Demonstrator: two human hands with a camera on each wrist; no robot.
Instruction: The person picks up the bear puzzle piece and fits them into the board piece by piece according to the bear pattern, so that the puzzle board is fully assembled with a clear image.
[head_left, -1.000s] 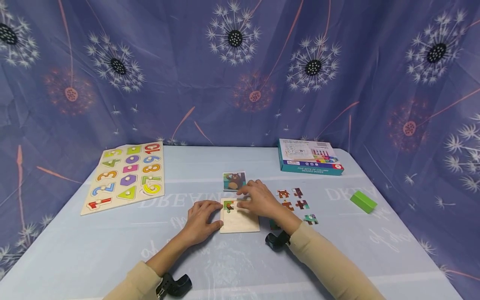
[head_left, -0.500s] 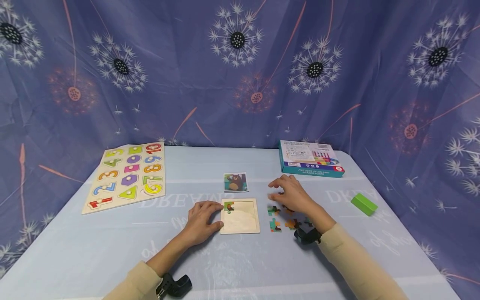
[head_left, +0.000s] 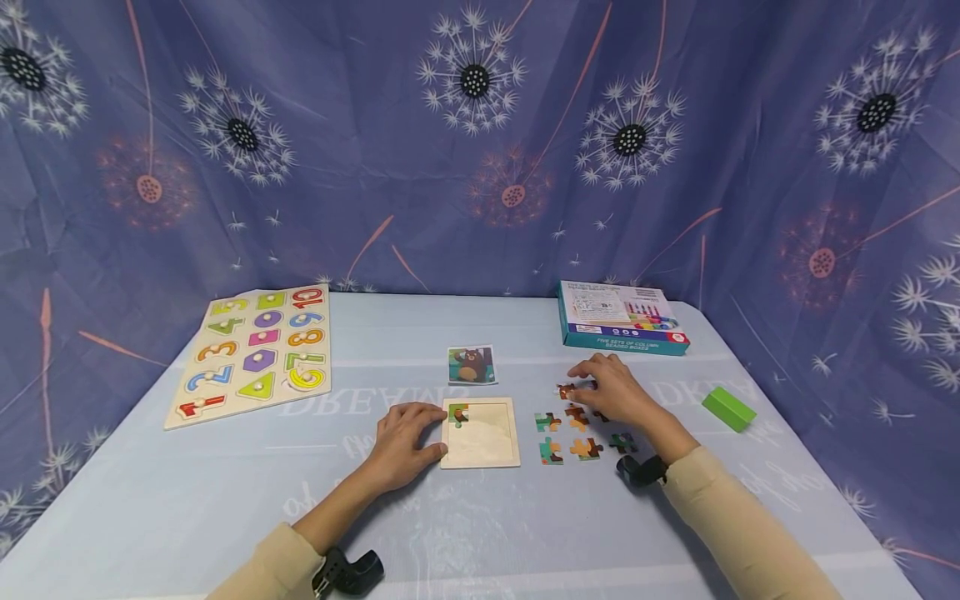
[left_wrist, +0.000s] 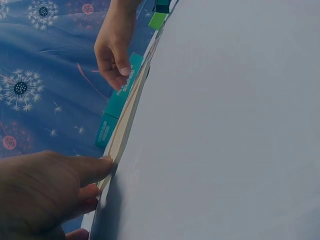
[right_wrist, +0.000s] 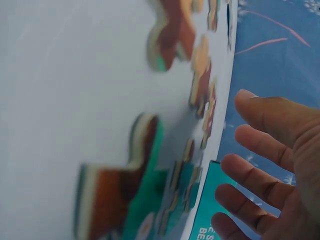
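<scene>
Brown puzzle pieces [head_left: 564,389] are lying right of the wooden frame [head_left: 487,437], just beside the nearer right hand's [head_left: 615,392] parted, empty fingers; the left hand [head_left: 405,444], fingers relaxed, is touching the frame's edge.

"1–10" on board [head_left: 240,354], "BEADED BOXES" on box [head_left: 624,318], "DREAM" on tablecloth [head_left: 465,525]

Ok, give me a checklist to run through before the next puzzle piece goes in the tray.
1. Left hand touching the tray: ok, at its left edge.
2. Right hand free to pick: ok, its wrist view shows no piece held.
3. Corner piece placed: ok, far left corner; whether fully flush, cannot tell.
4. Bear picture uncovered for reference: ok, beyond the tray.
5. Loose pieces all in plain sight: not ok, the right hand partly hides some.
</scene>
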